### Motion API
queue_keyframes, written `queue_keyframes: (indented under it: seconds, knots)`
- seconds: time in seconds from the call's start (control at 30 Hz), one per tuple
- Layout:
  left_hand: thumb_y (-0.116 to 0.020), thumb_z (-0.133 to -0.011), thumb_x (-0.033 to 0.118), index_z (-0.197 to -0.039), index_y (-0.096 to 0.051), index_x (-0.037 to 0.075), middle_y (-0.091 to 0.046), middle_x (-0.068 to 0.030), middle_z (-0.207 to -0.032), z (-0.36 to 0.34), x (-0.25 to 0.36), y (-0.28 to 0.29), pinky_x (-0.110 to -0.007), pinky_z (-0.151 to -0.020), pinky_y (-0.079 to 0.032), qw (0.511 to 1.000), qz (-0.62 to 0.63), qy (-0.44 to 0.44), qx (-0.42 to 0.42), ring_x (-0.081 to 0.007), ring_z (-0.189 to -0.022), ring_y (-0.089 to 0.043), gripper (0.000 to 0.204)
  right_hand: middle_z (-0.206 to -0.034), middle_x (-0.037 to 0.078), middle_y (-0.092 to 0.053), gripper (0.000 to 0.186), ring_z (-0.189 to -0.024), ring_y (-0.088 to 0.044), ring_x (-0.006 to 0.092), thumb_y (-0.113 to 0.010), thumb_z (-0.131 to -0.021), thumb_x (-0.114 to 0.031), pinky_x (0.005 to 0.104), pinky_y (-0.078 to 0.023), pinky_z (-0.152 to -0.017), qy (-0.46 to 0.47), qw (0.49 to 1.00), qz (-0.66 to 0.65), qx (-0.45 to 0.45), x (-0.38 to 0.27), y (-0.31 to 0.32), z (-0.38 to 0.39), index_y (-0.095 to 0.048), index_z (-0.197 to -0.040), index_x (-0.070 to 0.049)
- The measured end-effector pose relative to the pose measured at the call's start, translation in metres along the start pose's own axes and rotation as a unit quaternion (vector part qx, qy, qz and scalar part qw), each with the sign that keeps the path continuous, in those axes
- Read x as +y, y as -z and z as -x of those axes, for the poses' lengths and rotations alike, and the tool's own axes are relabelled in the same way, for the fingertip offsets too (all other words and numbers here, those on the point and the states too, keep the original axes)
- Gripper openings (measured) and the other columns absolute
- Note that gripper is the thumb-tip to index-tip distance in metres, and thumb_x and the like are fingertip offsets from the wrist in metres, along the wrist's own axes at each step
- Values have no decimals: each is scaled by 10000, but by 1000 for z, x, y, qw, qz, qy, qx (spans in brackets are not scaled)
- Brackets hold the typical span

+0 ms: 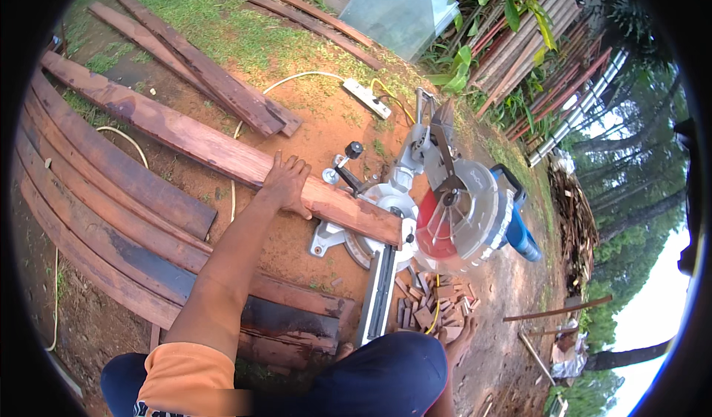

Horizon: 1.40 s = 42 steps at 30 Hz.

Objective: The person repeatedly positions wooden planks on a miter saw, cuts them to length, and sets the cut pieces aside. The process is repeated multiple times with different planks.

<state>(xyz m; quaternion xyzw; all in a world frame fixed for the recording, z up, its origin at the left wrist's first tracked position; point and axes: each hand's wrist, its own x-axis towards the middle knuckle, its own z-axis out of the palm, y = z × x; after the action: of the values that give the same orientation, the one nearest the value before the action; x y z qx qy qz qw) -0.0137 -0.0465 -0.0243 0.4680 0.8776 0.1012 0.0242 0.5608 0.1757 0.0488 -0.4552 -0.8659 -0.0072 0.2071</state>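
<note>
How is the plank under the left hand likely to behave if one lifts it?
The plank is probably stiff, as it looks like solid wood. Being long, it is likely rather heavy. If lifted near the left hand, it may tip leftward, since most of its length lies on that side.

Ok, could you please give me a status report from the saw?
Left hand spread across reddish plank; right hand low by offcuts, grip unclear. Plank end over miter saw base. Offcuts loose beside saw, clear of plank.
</note>
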Motion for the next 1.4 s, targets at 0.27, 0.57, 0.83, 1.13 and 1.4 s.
queue_keyframes:
  seconds: [0.27, 0.57, 0.83, 1.13, 1.4]
  knots:
    - [-903, -496, 742, -1529, -476, 48, -520, -183, -1513, 1, 4, 11, -646, -1262, -212, 1000, 5, 12, -16, -382, -1506, -394, 1316, -1059, 187, -757, 365, -865, -726, 308, -775, -916, -156, 408, -573, -801, -124, 949, -277, -87, -28, -98, 54, -730, -1244, -1]
    - [-922, -475, 731, -1533, -479, 60, -507, -188, -1549, 0, 7, 17, -640, -1265, -217, 999, 9, 26, -38, -377, -1512, -392, 1329, -999, 114, -731, 323, -883, -728, 342, -786, -918, -350, 496, -556, -770, 12, 987, -144, -68, -132, -181, -138, -761, -1116, -95]
    - [-988, -422, 535, -1433, -490, 4, -546, -214, -1458, -3, 8, 0, -581, -1224, -288, 997, 69, -10, 20, -398, -1394, -479, 1245, -941, 161, -757, 382, -883, -735, 419, -783, -909, -380, 524, -564, -783, -225, 954, -193, -41, -64, -174, -114, -719, -1044, -29]
    - [-949, -473, 665, -1291, -551, -68, -379, -267, -1646, 17, 4, -4, -725, -1269, -76, 998, 45, -36, 8, -404, -1611, -232, 1168, -1000, 95, -711, 556, -916, -679, 318, -862, -843, -383, 480, -507, -835, 31, 971, -210, -113, -76, -59, -15, -694, -1249, -43]
    - [-911, -533, 627, -1264, -604, -123, -203, -303, -1721, 114, 43, 36, -820, -1207, -74, 997, 2, -64, -38, -472, -1635, -70, 1092, -1525, 209, -486, 1124, -1440, -446, 408, -942, -654, -532, 654, -362, -1151, 440, 882, -34, -166, -201, -61, -79, -455, -1561, -78]
